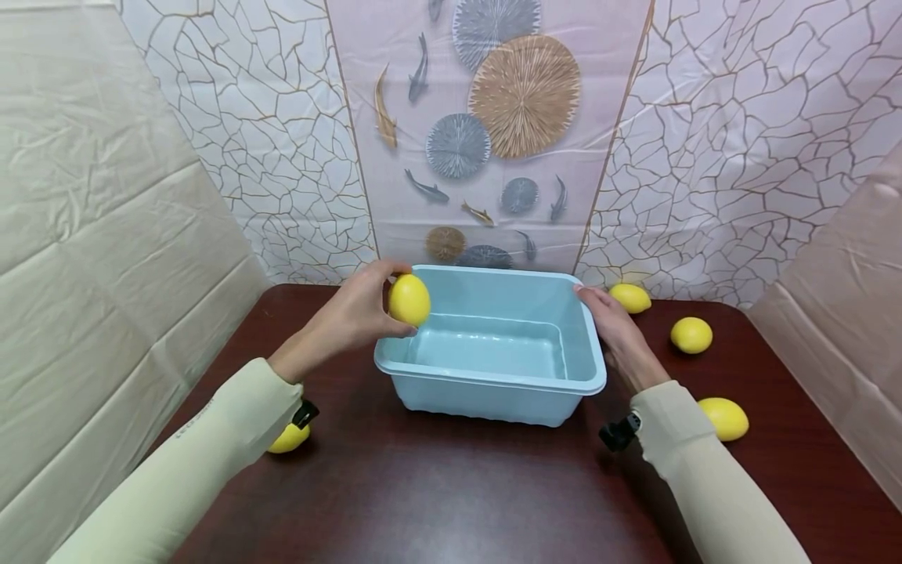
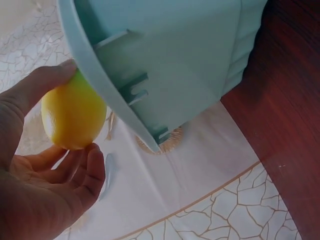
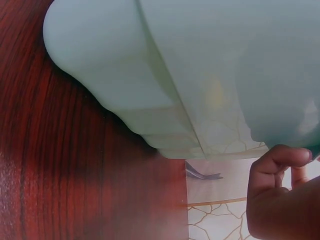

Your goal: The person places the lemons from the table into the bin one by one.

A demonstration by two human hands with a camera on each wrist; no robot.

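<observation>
Left hand [image 1: 355, 309]: thumb and fingers are parted only to the lemon's [image 1: 409, 301] width, pinching it at the left side of the tub [image 1: 486, 403] — contact with the rim [image 1: 486, 380] cannot be told. Right hand [image 1: 616, 333]: curled fingers hold the right rim. The tub sits toward the desk's [image 1: 423, 501] far edge. Caution: the rounded lemon may slip from a weak pinch and land outside. Uneven pull could skew the tub — and the right sleeve [image 1: 694, 458] could set the right-edge lemon [image 1: 723, 419] rolling.
</observation>
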